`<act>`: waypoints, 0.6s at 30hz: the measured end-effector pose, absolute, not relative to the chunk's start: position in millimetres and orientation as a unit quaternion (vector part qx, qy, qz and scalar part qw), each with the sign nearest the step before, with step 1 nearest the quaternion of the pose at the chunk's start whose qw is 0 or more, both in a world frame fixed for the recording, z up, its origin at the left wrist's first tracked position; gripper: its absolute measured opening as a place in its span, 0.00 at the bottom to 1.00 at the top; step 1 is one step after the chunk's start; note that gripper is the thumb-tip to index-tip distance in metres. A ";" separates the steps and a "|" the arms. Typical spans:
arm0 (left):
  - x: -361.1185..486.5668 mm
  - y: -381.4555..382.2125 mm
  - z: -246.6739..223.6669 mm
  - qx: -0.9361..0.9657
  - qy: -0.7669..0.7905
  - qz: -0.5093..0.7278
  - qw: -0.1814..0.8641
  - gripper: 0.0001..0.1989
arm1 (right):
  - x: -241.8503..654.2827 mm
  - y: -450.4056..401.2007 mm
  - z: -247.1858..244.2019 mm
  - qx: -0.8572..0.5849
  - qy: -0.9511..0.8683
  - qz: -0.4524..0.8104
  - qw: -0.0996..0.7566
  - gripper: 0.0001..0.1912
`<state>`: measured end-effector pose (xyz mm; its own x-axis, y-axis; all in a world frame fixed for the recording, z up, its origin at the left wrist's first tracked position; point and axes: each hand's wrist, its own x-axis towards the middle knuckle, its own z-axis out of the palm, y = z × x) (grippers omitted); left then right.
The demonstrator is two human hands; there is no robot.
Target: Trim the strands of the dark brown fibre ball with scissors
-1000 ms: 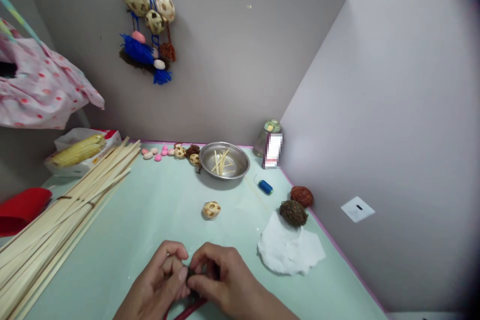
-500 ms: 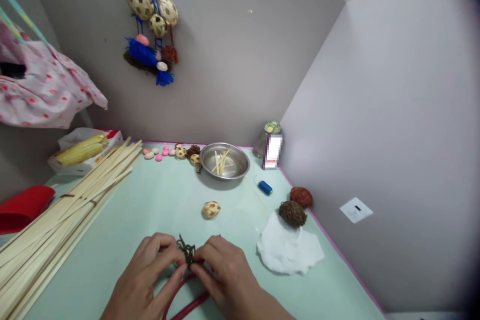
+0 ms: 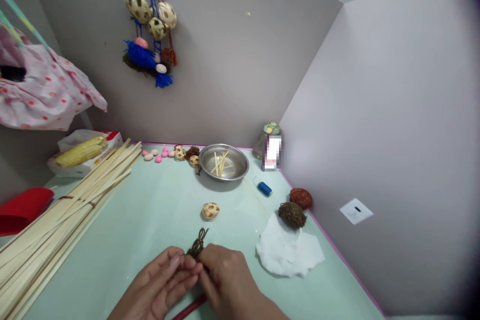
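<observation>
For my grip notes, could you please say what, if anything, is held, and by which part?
A bunch of dark yarn, held at its near end by the right hand; what the left hand grips is unclear.

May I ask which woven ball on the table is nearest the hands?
The woven ball alone in front of the metal bowl; the others lie farther back, left of the bowl.
</observation>
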<state>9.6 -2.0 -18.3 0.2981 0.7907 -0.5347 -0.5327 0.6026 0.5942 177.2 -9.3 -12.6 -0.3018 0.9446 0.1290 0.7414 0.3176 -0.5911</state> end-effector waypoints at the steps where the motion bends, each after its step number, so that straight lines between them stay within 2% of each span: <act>1: 8.1 -0.8 -17.2 0.148 0.429 0.433 0.779 0.23 | 176.2 -10.1 -13.7 -0.534 -0.787 0.213 0.227 0.07; 3: 3.7 2.0 -16.3 0.203 0.448 0.441 0.751 0.22 | 175.3 -12.1 -14.6 -0.510 -0.804 0.214 0.218 0.08; 5: -1.1 3.8 -18.4 0.346 0.474 0.421 0.692 0.17 | 176.0 -13.4 -12.8 -0.495 -0.808 0.226 0.228 0.09; 9: -6.4 2.7 -30.7 0.649 0.470 0.369 0.472 0.07 | 179.7 -10.8 -5.2 -0.507 -0.732 0.317 0.325 0.07; 14: -6.6 3.4 -37.5 0.804 0.355 0.411 0.241 0.10 | 179.9 -3.0 -4.7 -0.523 -0.565 0.499 0.397 0.03; 18: -6.1 6.1 -30.3 0.834 0.308 0.430 0.153 0.11 | 179.5 0.9 -10.2 -0.500 -0.477 0.601 0.402 0.06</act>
